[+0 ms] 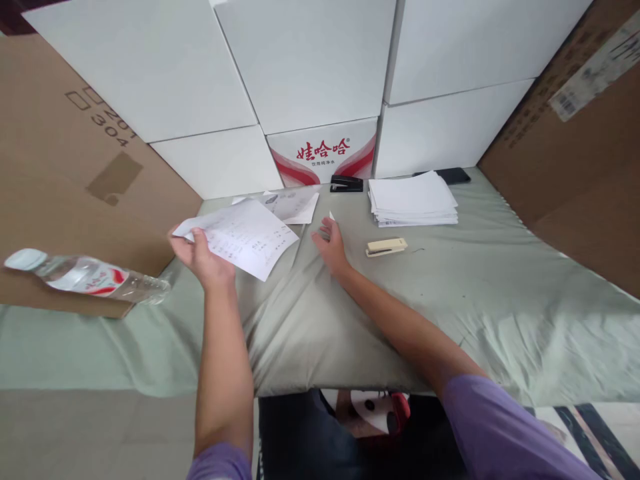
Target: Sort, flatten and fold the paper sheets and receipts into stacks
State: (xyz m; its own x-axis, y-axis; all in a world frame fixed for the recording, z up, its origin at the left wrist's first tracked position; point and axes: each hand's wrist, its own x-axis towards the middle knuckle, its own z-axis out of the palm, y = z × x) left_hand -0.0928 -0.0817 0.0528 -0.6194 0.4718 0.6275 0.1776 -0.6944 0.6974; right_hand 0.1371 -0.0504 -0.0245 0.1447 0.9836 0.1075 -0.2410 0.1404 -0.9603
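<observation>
My left hand is closed on a sheet of paper, thumb on top, holding it tilted above the cloth. Marks like writing cover the sheet. Under its far edge lie other papers, one with a printed picture. My right hand is over the middle of the cloth, fingers loosely bent and apart. A small white tip shows just beyond its fingers; I cannot make out what it belongs to. Right of this hand lies a cream stapler. A black stapler is farther back, against the boxes.
A stack of white paper lies at the back right, with a black phone behind it. White boxes wall the back; cardboard boxes flank the sides. At left is a water bottle. Green cloth covers the surface.
</observation>
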